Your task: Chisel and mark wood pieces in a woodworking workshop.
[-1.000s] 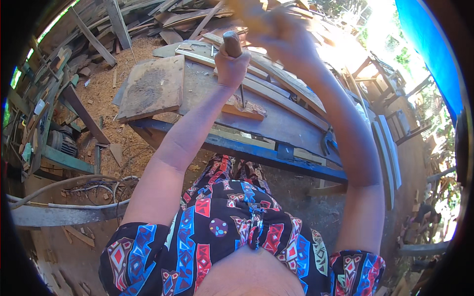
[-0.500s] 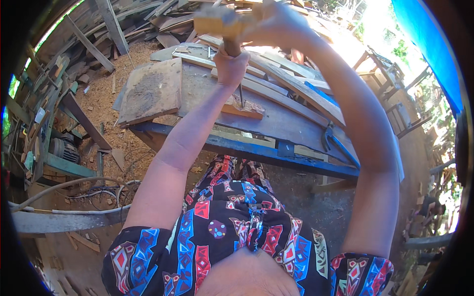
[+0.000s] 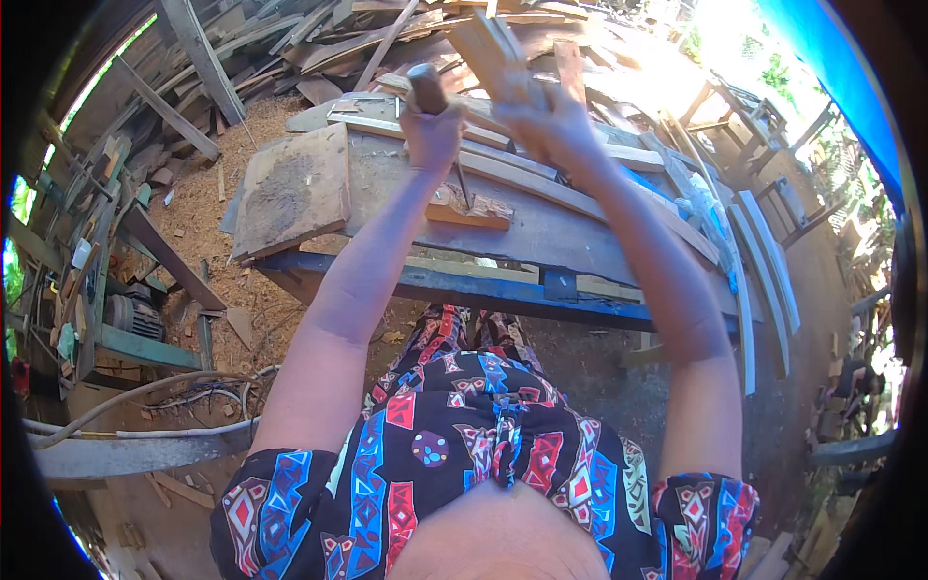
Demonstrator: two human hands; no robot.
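My left hand (image 3: 434, 135) is closed around the handle of a chisel (image 3: 427, 89), whose rounded butt sticks up above the fist. The thin chisel blade slants down to a small wood block (image 3: 472, 207) on the workbench (image 3: 387, 208), its tip at the block's notched top. Up and to the right, my right hand (image 3: 556, 126) grips a wooden mallet (image 3: 491, 60), smeared by motion and apart from the chisel butt. The fingers hide how the mallet's handle runs.
A thick square board (image 3: 295, 184) lies at the bench's left end. Long wood strips (image 3: 551, 188) lie across its far side. Pale curved strips (image 3: 759, 280) hang past the right end. Scrap wood (image 3: 338, 48) is heaped behind; a motor (image 3: 133, 314) stands at left.
The mallet has moved from over the chisel butt to the right, uncovering the butt. My right forearm has swung inward. The chisel and block have barely shifted.
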